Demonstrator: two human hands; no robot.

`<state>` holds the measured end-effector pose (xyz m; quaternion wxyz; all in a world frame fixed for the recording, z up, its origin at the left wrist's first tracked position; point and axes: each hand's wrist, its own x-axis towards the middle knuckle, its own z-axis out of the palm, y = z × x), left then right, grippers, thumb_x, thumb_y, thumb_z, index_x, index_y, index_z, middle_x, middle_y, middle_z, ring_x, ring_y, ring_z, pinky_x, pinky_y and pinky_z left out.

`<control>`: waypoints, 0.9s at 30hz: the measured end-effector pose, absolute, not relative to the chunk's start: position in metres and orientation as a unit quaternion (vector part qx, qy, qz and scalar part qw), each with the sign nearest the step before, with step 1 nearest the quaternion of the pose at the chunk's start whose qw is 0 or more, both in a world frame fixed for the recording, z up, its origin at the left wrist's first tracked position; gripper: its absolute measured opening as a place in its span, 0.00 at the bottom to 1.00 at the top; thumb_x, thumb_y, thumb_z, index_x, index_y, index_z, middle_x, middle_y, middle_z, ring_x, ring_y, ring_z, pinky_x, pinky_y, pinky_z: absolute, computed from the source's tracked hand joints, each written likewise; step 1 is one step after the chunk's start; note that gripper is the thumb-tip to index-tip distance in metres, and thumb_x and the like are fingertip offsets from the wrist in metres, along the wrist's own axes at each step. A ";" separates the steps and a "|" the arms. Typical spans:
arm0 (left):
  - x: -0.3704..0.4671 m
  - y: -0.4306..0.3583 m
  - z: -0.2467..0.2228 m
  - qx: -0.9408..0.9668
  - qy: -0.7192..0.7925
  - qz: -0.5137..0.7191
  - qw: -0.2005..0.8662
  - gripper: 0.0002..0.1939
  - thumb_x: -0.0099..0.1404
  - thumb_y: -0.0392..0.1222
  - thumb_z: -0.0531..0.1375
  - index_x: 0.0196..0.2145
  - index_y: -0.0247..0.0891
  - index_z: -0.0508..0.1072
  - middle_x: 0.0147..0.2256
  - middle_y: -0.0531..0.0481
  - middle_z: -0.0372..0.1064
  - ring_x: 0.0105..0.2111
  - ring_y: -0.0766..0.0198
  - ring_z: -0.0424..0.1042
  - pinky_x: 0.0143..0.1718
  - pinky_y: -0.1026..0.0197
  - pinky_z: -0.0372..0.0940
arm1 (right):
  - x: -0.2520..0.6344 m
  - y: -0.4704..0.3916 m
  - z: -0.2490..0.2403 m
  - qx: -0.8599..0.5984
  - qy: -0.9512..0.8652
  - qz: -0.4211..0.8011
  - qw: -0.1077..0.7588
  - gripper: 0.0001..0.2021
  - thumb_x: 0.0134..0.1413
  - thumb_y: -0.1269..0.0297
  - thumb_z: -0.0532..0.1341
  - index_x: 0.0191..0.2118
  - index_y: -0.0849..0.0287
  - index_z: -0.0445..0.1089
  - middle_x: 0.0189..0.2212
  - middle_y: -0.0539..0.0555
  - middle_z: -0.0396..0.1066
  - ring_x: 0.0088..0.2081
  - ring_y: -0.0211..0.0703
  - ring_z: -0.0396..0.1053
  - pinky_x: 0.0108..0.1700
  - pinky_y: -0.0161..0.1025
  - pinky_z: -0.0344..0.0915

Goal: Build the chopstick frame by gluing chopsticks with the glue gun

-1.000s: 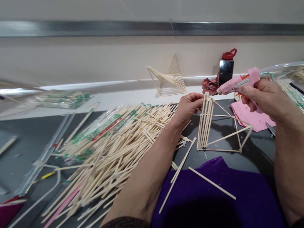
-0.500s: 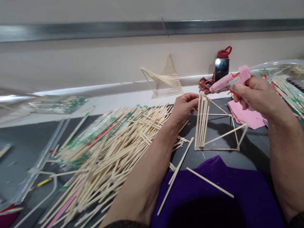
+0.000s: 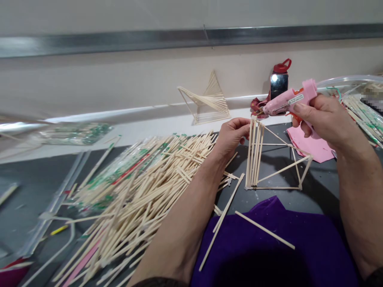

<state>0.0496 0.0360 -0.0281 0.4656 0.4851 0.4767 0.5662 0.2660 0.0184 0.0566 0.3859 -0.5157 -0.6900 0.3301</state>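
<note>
A frame of pale wooden sticks stands on the dark table, with several near-upright sticks side by side at its left. My left hand pinches the top left corner of this frame; its fingertips are partly hidden behind the sticks. In my right hand is a pink glue gun, held with the fingers wrapped round its handle. The gun's nozzle points left, slightly above and to the right of the frame's top corner, apart from it.
Loose sticks are heaped left of my left forearm. A finished-looking stick model stands by the wall. Behind the glue gun is a red-capped bottle. Pink paper lies right of the frame, and sticks rest on purple cloth.
The glue gun in my right hand has lifted slightly, and its nozzle has moved up off the frame's top corner. My left hand has stayed at the corner.
</note>
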 end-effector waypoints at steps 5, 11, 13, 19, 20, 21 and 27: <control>0.050 0.036 -0.028 0.484 0.476 0.567 0.466 0.10 0.44 0.42 0.68 0.25 0.34 0.76 0.20 0.55 0.68 0.18 0.74 0.60 0.17 0.69 0.51 | 0.262 0.020 0.053 -0.501 -0.693 0.341 0.390 0.16 0.59 0.58 0.60 0.23 0.59 0.67 0.13 0.48 0.60 0.15 0.31 0.55 0.17 0.32 0.50; 0.049 0.036 -0.029 0.483 0.475 0.564 0.471 0.12 0.45 0.44 0.69 0.25 0.35 0.75 0.20 0.55 0.67 0.18 0.73 0.60 0.17 0.68 0.51 | 0.269 0.020 0.055 -0.511 -0.686 0.353 0.378 0.16 0.57 0.58 0.62 0.21 0.57 0.65 0.13 0.49 0.60 0.16 0.33 0.56 0.17 0.34 0.51; 0.049 0.036 -0.029 0.485 0.476 0.563 0.471 0.12 0.45 0.45 0.68 0.25 0.35 0.75 0.20 0.55 0.67 0.18 0.73 0.60 0.17 0.68 0.51 | 0.271 0.021 0.056 -0.516 -0.680 0.349 0.387 0.16 0.57 0.57 0.62 0.21 0.57 0.66 0.14 0.49 0.60 0.16 0.33 0.56 0.17 0.34 0.51; 0.049 0.037 -0.030 0.493 0.480 0.559 0.464 0.13 0.45 0.47 0.69 0.26 0.35 0.75 0.20 0.55 0.67 0.18 0.73 0.60 0.17 0.68 0.50 | 0.262 0.022 0.051 -0.515 -0.661 0.381 0.392 0.15 0.58 0.59 0.61 0.22 0.58 0.66 0.14 0.47 0.60 0.15 0.32 0.55 0.18 0.33 0.54; 0.049 0.037 -0.031 0.494 0.480 0.558 0.463 0.13 0.46 0.47 0.69 0.26 0.35 0.75 0.20 0.55 0.67 0.18 0.73 0.60 0.17 0.68 0.50 | 0.261 0.023 0.050 -0.507 -0.658 0.391 0.395 0.15 0.58 0.60 0.61 0.22 0.58 0.65 0.13 0.47 0.60 0.15 0.31 0.55 0.18 0.33 0.53; 0.048 0.037 -0.031 0.495 0.480 0.557 0.463 0.13 0.46 0.47 0.69 0.26 0.35 0.76 0.21 0.55 0.67 0.18 0.73 0.60 0.17 0.68 0.50 | 0.260 0.023 0.049 -0.502 -0.654 0.400 0.399 0.14 0.58 0.61 0.61 0.23 0.58 0.65 0.13 0.46 0.60 0.15 0.31 0.55 0.18 0.32 0.52; 0.047 0.037 -0.032 0.496 0.474 0.560 0.464 0.12 0.47 0.45 0.68 0.26 0.35 0.75 0.21 0.55 0.67 0.18 0.73 0.60 0.18 0.68 0.51 | 0.264 0.024 0.050 -0.505 -0.643 0.428 0.386 0.13 0.58 0.64 0.61 0.23 0.59 0.64 0.14 0.46 0.60 0.14 0.30 0.54 0.17 0.32 0.49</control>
